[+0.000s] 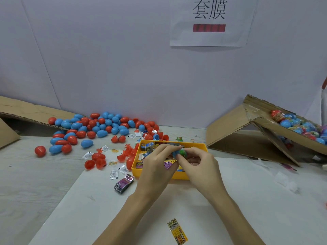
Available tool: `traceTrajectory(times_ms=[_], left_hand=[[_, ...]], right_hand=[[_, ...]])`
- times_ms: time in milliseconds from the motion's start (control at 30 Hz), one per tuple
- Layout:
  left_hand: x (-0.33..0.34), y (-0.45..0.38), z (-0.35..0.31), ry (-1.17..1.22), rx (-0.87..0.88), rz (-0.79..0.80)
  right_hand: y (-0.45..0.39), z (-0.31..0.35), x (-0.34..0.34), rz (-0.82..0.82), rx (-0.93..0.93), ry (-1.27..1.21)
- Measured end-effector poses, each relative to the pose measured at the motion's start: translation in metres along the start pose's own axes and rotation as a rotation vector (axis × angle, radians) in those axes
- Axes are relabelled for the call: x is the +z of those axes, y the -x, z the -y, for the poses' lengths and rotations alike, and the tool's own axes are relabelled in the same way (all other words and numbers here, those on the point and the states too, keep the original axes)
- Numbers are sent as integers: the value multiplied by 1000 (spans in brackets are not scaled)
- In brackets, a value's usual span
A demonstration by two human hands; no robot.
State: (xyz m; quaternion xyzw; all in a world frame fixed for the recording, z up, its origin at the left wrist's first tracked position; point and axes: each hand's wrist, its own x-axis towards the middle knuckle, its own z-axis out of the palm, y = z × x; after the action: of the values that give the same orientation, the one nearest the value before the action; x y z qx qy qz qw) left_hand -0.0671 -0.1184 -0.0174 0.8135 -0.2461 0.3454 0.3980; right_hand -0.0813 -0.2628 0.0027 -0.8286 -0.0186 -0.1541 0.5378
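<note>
both hands on one small egg above the yellow tray

the table (26, 174) runs the full width under a pale wall, and a white sheet (88, 209) covers its near middle and right. a large cardboard box (230, 131) lies tipped at the surface's far right corner, its open side full of wrapped eggs (297, 124) in printed film. a second cardboard box (26, 110) lies tilted at the far left corner. on the wall behind, right of centre, hangs a paper sign (212, 22) with two large characters and a red bar.

a loose pile of red and blue plastic eggs (99, 126) spreads along the far edge from the left box toward the centre. nearer lie some open red halves (95, 161).

the yellow tray (198, 145) sits at the middle of the surface, its near part on the far edge of the white sheet, with small printed packets inside.

the left hand (155, 167) and the right hand (200, 167) meet over the tray. both have their fingers curled in, pinching the same blue egg (179, 152) from either end (it shows a green patch, though blur hides the detail). the egg is held off the tray floor, above its middle.

a bundle of purple leaflets (123, 183) lies on the sheet just left of the tray's near corner. a yellow and black printed sleeve (177, 231) lies flat near the surface's near edge, between the forearms. small white sachets (114, 174) are scattered beside the red halves.
</note>
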Motion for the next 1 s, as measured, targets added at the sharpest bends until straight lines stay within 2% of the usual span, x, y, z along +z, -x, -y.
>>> traceTrajectory(times_ms=[100,133,167,267,333,433,600,700,833,933,1000], left_hand=[[-2,1,1,25,-54,33],[-3,1,1,13,-67,38],[-4,0,2,-14,-69,39],[-6,1,9,-127,-66,80],[-4,3,14,-178,-66,145],[1,5,21,-217,-71,236],[0,4,27,-248,-64,243],[-3,3,28,-279,-75,257],[-7,2,30,-350,-139,303],[-12,-8,39,-459,-243,345],[-19,-29,53,-485,-327,292]], right_hand=[[-5,7,-6,22,40,-55],[-13,13,-16,28,65,-140],[-28,20,-31,21,101,-296],[-82,46,-95,-40,226,-984],[-107,54,-127,-100,276,-1151],[-111,33,-121,-124,357,-1119],[-67,-20,-50,45,437,-952],[-50,-31,-19,71,379,-812],[-45,-32,-9,42,272,-613],[-44,-32,-13,66,264,-617],[-45,-32,-14,67,269,-627]])
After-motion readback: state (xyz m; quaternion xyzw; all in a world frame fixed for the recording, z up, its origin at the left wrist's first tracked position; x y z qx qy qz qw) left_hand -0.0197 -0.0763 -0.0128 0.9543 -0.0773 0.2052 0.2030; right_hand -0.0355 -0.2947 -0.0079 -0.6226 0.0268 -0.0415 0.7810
